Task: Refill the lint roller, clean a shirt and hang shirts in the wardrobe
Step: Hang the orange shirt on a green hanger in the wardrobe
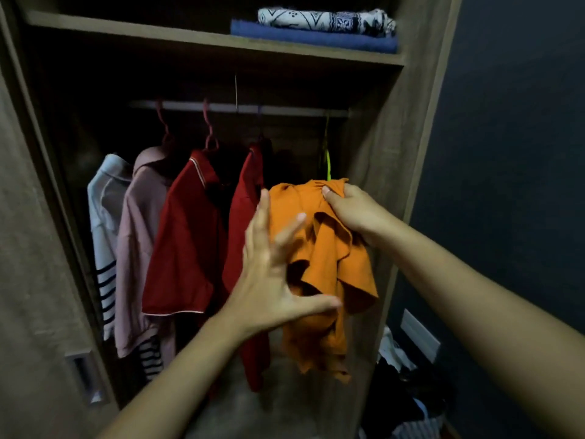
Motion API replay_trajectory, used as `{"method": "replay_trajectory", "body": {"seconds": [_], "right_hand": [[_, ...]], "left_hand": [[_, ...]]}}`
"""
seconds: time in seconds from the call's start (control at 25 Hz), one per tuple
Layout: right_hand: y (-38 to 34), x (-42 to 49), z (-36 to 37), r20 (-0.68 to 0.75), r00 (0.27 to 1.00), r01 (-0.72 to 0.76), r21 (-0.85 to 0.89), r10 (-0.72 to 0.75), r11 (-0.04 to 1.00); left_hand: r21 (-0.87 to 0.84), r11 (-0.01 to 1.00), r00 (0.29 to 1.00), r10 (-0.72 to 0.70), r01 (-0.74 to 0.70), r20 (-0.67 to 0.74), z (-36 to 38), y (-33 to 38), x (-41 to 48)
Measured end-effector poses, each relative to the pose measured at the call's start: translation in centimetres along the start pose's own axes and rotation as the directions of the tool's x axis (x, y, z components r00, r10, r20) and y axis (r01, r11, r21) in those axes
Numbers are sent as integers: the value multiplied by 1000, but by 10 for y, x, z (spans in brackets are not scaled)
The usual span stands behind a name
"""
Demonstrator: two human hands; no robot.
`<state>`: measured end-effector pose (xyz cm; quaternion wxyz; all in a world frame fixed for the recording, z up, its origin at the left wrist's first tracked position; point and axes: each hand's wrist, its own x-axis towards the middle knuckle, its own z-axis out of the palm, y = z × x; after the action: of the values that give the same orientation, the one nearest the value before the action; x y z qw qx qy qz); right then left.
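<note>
Head view: right hand [354, 210] pinches orange shirt [319, 248] bunched at collar on green hanger [328, 163]; left hand [272, 274] spread wide against it. Soft, light, floppy; best gripped at shoulders.

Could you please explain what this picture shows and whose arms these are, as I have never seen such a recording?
There is no machine here. The one picture comes from a camera on a person's head, looking into a wardrobe; the bare arms are that person's own. The right hand pinches the bunched top of an orange shirt under a green hanger that seems hooked on the rail. The left hand, fingers spread, rests against the shirt. Left of it hang two red shirts, a pink shirt and a pale striped shirt. Folded cloths lie on the shelf above.
</note>
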<state>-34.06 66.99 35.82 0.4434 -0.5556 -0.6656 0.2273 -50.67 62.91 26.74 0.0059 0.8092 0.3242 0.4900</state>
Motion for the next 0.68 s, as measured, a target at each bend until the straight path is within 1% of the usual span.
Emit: {"method": "replay_trajectory", "body": {"seconds": [0.04, 0.08, 0.12, 0.2, 0.28, 0.36, 0.44, 0.48, 0.52, 0.56, 0.6, 0.64, 0.68], "right_hand": [[1, 2, 1, 0, 1000, -22, 32, 22, 999], [2, 2, 0, 12, 999, -33, 39, 33, 999], [4, 2, -4, 38, 999, -33, 5, 33, 999], [8, 1, -17, 118, 992, -25, -131, 41, 991], [13, -2, -30, 151, 985, -47, -265, 89, 963], [21, -2, -39, 95, 986, -88, -387, 134, 918], [29, 0, -46, 71, 980, -137, -440, 187, 888], [32, 0, -48, 70, 975, -158, -451, 211, 878], [36, 0, -51, 65, 972, -174, -458, 228, 872], [40, 1, -53, 61, 971, -181, -451, 233, 874], [43, 3, -54, 65, 971, -182, -416, 229, 891], [45, 4, -55, 81, 972, -178, -349, 219, 920], [46, 6, -55, 107, 974, -164, -266, 198, 950]], "left_hand": [[69, 998, 1000, -15, 14, 19, 6, -2, -1], [42, 995, 996, -85, 86, -19, 8, -6, 1], [-31, 988, 984, -156, 154, -89, 6, -13, 5], [-115, 963, 924, -267, 245, -272, -10, -32, 18], [-108, 944, 868, -329, 312, -372, -32, -47, 34], [-59, 921, 844, -377, 385, -381, -41, -55, 47], [-22, 891, 837, -434, 454, -333, -40, -58, 55], [-14, 888, 851, -444, 459, -281, -41, -57, 57], [-29, 898, 880, -436, 439, -187, -44, -57, 57], [-77, 919, 921, -389, 386, -27, -51, -57, 55], [-179, 921, 925, -302, 345, 229, -61, -56, 54], [-265, 893, 843, -195, 364, 502, -70, -52, 51], [-288, 857, 707, -119, 428, 697, -77, -48, 49]]}}
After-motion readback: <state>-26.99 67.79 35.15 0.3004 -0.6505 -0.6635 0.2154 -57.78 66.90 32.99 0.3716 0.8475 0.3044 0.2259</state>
